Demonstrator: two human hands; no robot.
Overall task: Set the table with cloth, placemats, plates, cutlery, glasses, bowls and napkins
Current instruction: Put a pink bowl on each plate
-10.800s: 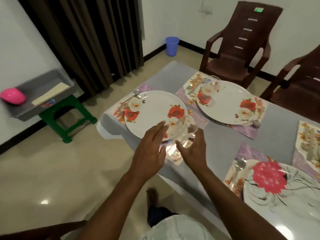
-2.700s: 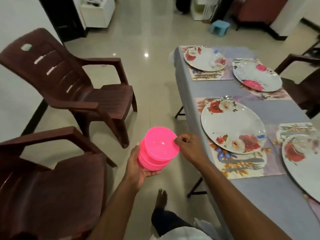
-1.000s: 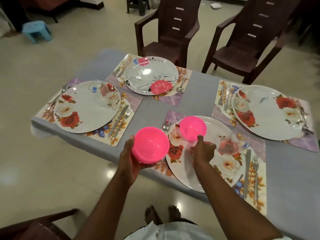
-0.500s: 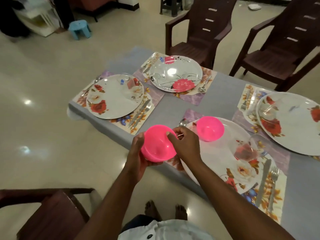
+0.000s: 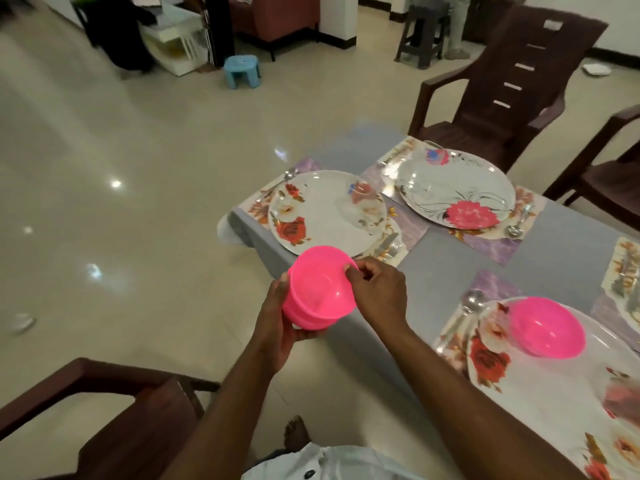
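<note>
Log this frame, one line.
left hand holds stacked pink plastic bowls | right hand pinches top rim | one bowl placed

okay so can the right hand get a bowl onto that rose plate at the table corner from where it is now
Probably yes. The right hand pinches the top bowl's rim on the pink bowl stack, just short of the rose plate. The plate's near half lies bare; the glass stands at its far side.

Single head-mounted wide-angle view, angled forward and down from standing height beside the worktop (image 5: 519, 271) corner. Close on both hands (image 5: 377, 292) at frame centre; floor (image 5: 138, 168) at left, chairs (image 5: 502, 91) beyond. No second view for overlap.
</note>
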